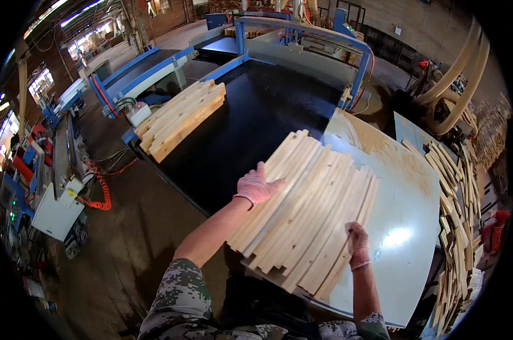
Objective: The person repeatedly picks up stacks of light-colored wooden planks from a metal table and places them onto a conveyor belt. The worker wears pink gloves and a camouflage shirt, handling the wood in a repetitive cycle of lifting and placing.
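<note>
A row of pale wooden strips lies side by side on a light grey sheet-topped table, their ends uneven. My left hand, in a pinkish knit glove, rests against the row's left edge with thumb and fingers spread. At the opposite edge my right hand, gloved alike, presses on the outermost strip, its fingers curled round that side. The left part of the row reaches over the border of a black machine bed. Another stack of wooden strips sits on that bed's left side.
A blue gantry frame spans the far end of the bed. Many loose wooden strips are piled at the right. A grey control box with a coiled orange hose stands left. Sawdust lies on the table.
</note>
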The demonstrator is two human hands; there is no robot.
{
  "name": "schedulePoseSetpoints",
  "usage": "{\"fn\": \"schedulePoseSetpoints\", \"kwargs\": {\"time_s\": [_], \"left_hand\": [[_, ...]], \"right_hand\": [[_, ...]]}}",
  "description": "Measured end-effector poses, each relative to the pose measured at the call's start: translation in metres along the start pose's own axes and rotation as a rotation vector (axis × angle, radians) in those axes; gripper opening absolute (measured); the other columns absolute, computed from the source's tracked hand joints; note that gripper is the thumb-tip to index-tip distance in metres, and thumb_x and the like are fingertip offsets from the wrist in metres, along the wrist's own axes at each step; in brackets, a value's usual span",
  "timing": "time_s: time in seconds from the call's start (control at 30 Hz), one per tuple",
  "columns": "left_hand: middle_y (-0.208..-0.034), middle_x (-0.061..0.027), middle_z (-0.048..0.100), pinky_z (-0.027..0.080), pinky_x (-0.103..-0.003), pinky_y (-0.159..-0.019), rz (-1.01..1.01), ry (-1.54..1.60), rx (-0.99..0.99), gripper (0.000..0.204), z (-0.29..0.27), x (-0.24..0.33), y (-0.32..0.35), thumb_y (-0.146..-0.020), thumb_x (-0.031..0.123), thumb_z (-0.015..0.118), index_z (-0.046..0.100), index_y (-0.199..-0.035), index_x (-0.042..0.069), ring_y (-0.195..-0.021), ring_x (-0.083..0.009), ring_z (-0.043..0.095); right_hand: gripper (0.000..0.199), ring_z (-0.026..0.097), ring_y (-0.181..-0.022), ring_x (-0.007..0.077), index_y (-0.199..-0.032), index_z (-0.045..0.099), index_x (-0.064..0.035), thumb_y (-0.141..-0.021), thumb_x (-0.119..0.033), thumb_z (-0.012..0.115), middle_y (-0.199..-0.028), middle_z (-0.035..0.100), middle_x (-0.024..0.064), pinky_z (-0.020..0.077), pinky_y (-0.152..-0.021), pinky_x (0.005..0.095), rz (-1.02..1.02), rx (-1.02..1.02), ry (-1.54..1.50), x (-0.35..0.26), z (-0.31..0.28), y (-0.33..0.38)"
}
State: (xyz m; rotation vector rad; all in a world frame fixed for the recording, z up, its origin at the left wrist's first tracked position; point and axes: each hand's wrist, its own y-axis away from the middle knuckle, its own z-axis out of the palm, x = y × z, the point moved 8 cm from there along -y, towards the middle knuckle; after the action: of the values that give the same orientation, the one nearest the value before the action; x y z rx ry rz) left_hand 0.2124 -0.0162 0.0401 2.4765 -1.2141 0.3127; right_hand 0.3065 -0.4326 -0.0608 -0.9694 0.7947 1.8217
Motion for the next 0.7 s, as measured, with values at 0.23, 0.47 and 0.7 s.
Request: {"fn": "schedulePoseSetpoints", "kwargs": {"time_s": [0.23, 0.47, 0.7], "left_hand": [[-0.173, -0.0275, 0.018, 0.006, -0.056, -0.13, 0.035, -0.292, 0.171, 0.114, -0.087, -0.16, -0.139, -0.094, 0.083, 0.039, 0.014, -0.168, 0.0, -0.162, -0.041, 0.014], [-0.174, -0.0252, 0.02, 0.006, -0.057, -0.13, -0.048, -0.434, 0.213, 0.107, -0.17, -0.285, -0.218, -0.099, 0.078, 0.034, 0.02, -0.166, -0.003, -0.163, -0.0394, 0.012], [-0.172, -0.0244, 0.025, 0.012, -0.052, -0.131, -0.02, -0.435, 0.208, 0.101, -0.155, -0.298, -0.241, -0.1, 0.075, 0.041, 0.029, -0.164, -0.003, -0.161, -0.0398, 0.02]], "right_hand": [[0.011, 0.062, -0.076, 0.0173, -0.1, 0.059, -0.0085, -0.096, -0.013, 0.069, -0.088, 0.064, 0.0035, 0.0514, -0.068, 0.0306, 0.17, 0.293, -0.116, 0.102, 0.212, -0.103], [0.026, 0.062, -0.078, 0.0172, -0.113, 0.06, -0.0078, -0.101, -0.03, 0.066, -0.087, 0.062, 0.0007, 0.0543, -0.072, 0.0361, 0.256, 0.26, 0.056, 0.161, 0.398, -0.172], [0.076, 0.071, -0.116, 0.0413, -0.113, 0.067, 0.0085, -0.098, -0.065, 0.059, -0.12, 0.072, 0.0306, 0.0586, -0.098, 0.046, 0.208, 0.24, 1.416, 0.099, 0.382, -0.164]]}}
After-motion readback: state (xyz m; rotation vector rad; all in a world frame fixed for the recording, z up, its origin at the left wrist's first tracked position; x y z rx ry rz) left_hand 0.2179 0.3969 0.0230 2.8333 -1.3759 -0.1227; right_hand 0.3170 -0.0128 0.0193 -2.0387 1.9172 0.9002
